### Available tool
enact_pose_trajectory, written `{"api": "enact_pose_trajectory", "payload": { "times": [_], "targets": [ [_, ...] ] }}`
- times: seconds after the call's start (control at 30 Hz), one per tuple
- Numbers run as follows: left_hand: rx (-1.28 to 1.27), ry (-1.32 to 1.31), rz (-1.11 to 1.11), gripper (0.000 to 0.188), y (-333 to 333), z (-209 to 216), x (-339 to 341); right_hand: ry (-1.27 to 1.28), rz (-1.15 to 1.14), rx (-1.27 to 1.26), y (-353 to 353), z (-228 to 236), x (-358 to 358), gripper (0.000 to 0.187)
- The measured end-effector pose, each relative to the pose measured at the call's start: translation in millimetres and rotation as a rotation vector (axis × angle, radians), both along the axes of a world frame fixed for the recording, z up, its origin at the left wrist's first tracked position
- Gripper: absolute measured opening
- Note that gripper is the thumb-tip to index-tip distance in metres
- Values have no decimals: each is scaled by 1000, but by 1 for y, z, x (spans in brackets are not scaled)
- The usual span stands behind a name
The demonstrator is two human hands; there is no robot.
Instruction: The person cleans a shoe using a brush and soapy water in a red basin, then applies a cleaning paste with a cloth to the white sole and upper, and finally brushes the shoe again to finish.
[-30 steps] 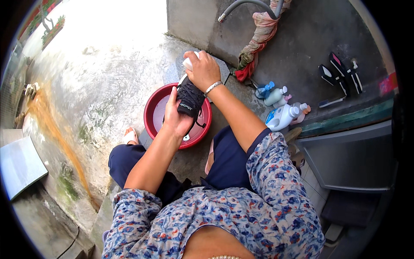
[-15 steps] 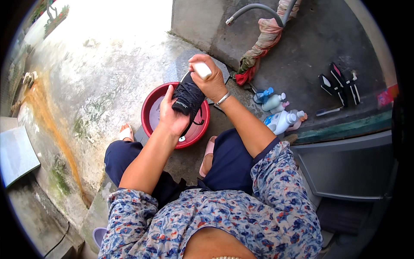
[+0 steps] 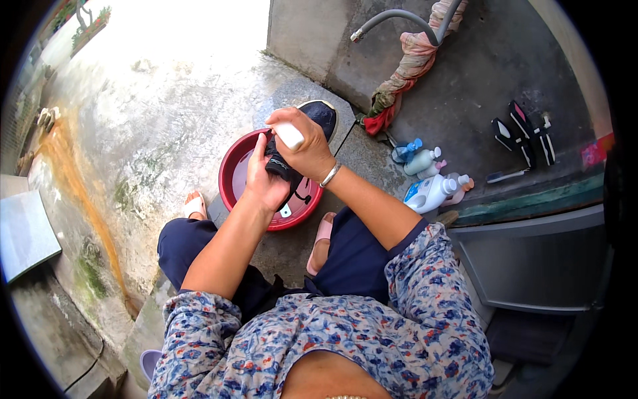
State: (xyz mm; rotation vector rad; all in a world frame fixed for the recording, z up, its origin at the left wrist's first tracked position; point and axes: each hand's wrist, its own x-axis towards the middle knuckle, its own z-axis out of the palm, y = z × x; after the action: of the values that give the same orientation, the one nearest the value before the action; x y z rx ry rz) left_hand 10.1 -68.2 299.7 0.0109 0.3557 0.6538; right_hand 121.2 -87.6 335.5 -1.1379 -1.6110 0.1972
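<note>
1. Fingers of my left hand (image 3: 264, 181) are wrapped round a dark fabric shoe (image 3: 282, 166), held over the round red plastic basin (image 3: 229, 174).
2. My right hand (image 3: 307, 147) is closed on a small white brush (image 3: 290, 135), pressed to the shoe's top.
3. Wet shoe could slip from my grip and splash into the basin, I judge.
4. Right of me, plastic bottles (image 3: 428, 183) lie on the concrete floor (image 3: 159, 120).

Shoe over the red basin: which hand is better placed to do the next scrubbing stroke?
Probably the right. The right hand grips a white brush pressed on top of the dark shoe, while the left hand is wrapped around the shoe, holding it over the red basin.
</note>
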Motion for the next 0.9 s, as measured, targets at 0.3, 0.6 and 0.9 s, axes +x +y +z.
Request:
{"api": "enact_pose_trajectory", "payload": {
  "times": [0.3, 0.6, 0.9],
  "targets": [
    [68, -57, 2, 48, -2, -4, 6, -315, -156, 93, 13, 0, 40, 37],
    [85, 52, 104, 48, -3, 3, -1, -531, 40, 276, 3, 2, 10, 30],
    [49, 5, 71, 45, -7, -6, 3, -165, 66, 5, -14, -2, -28, 34]
  ]
}}
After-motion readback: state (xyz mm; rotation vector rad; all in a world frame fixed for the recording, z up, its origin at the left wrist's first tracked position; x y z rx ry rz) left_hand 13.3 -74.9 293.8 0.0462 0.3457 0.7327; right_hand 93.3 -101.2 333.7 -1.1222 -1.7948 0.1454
